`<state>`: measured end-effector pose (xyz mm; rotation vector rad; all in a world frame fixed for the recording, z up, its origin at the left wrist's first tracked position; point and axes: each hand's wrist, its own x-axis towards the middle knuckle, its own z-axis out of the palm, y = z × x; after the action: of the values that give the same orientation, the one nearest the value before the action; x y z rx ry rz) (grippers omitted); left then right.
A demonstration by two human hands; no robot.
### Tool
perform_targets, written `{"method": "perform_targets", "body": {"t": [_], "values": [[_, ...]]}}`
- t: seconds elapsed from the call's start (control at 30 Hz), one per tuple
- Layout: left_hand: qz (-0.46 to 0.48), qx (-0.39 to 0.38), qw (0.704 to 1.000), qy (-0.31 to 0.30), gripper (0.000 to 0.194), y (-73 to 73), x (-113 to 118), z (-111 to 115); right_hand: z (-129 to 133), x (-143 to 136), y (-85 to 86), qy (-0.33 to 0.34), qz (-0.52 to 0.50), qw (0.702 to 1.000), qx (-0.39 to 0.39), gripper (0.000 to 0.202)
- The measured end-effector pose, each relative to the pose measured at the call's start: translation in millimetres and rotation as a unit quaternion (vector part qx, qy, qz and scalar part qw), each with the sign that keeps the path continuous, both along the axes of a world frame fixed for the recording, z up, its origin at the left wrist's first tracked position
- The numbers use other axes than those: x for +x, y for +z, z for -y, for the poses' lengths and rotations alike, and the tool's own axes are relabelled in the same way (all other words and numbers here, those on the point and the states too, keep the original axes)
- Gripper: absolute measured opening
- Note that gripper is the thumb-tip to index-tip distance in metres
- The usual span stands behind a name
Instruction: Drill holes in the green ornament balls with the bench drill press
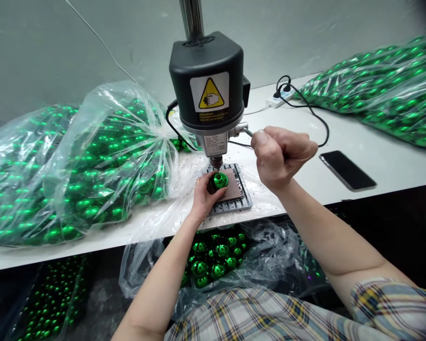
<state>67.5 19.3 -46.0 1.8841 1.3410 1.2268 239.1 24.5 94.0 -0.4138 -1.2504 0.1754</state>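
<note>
A small bench drill press [208,80] with a black head and a yellow warning label stands on the white table [376,156]. My left hand [203,193] holds a shiny green ball [219,180] on the drill's base plate [242,198], directly under the bit. My right hand [279,154] is closed around the drill's metal feed lever [246,131] at the right side of the head.
A large clear bag of green balls [74,161] lies left of the drill; another bag [383,85] lies at the far right. A black phone [347,170] rests on the table's right. A power strip [282,97] with cables sits behind. An open bag of balls [213,260] hangs below the table edge.
</note>
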Motion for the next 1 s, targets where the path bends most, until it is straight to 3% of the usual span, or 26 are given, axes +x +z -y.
{"method": "perform_targets", "body": {"t": [0.2, 0.4, 0.5, 0.6, 0.7, 0.77, 0.8, 0.87, 0.93, 1.0], "values": [[0.002, 0.004, 1.000, -0.001, 0.054, -1.0, 0.7, 0.0, -1.6, 2.5, -11.9, -0.022, 0.025, 0.999, 0.029, 0.054], [0.001, 0.009, 1.000, -0.001, 0.055, -1.0, -1.5, 0.0, -2.1, 3.5, -20.6, 0.049, 0.060, 0.990, 0.116, 0.049], [0.006, 0.006, 1.000, 0.000, 0.054, -2.6, 2.9, -1.8, -2.7, -0.9, -5.8, 0.038, 0.014, 0.996, 0.080, 0.050], [0.019, 0.002, 0.999, 0.027, 0.050, 1.0, 8.8, 1.6, -13.4, -5.7, 32.1, 0.042, -0.072, 0.996, -0.031, 0.048], [-0.007, -0.006, 0.995, 0.101, 0.045, 21.5, -1.6, 24.7, -30.0, -6.4, 70.9, 0.103, -0.095, 0.978, -0.157, 0.040], [-0.092, -0.051, 0.991, 0.086, 0.044, 44.9, -22.5, 52.2, -37.3, -5.1, 84.7, 0.129, -0.089, 0.969, -0.193, 0.043], [-0.157, -0.094, 0.983, 0.019, 0.045, 57.7, -35.5, 66.6, -38.8, -4.4, 87.6, 0.136, -0.082, 0.966, -0.202, 0.044], [-0.261, -0.188, 0.935, -0.146, 0.053, 80.6, -60.4, 87.1, -38.0, -4.2, 87.9, 0.141, -0.078, 0.965, -0.209, 0.043], [-0.275, -0.211, 0.920, -0.182, 0.047, 94.1, -76.8, 83.6, -34.4, -5.5, 85.5, 0.143, -0.096, 0.963, -0.208, 0.041], [-0.231, -0.165, 0.953, -0.111, 0.025, 95.2, -81.6, 49.5, -31.3, -7.3, 83.9, 0.145, -0.118, 0.963, -0.196, 0.041]]}}
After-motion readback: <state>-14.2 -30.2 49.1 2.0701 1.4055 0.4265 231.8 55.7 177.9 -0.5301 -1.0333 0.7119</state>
